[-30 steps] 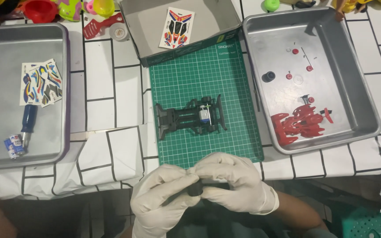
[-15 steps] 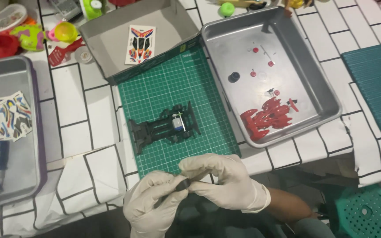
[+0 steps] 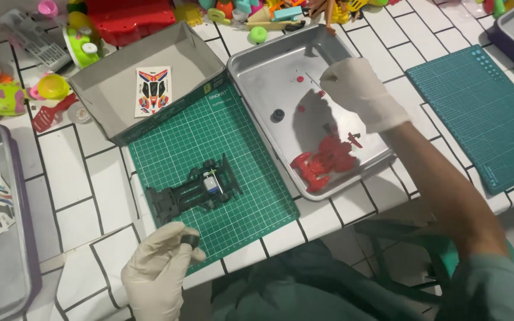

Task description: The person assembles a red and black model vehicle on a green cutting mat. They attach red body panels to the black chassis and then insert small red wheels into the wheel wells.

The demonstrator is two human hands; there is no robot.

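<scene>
My left hand (image 3: 157, 270), in a white glove, holds a small black wheel (image 3: 190, 240) at the near edge of the green cutting mat (image 3: 209, 166). On the mat lies a black toy car chassis (image 3: 193, 189) with a small motor. My gloved right hand (image 3: 355, 90) reaches into the metal tray (image 3: 269, 65) on the right, fingers pinched over small red parts (image 3: 299, 78); whether it grips one is hidden. A red car body (image 3: 323, 161) and a black wheel (image 3: 277, 115) lie in that tray.
A grey cardboard box (image 3: 191, 47) holding a sticker sheet (image 3: 152, 90) stands behind the mat. A second tray (image 3: 7, 249) with stickers is at the left. A teal cutting mat (image 3: 483, 113) lies at the right. Colourful toys (image 3: 90, 35) crowd the table's back edge.
My hands have parted. The right hand went from in front of me up into the right tray. The left hand stayed low with the black wheel. The view shifted right.
</scene>
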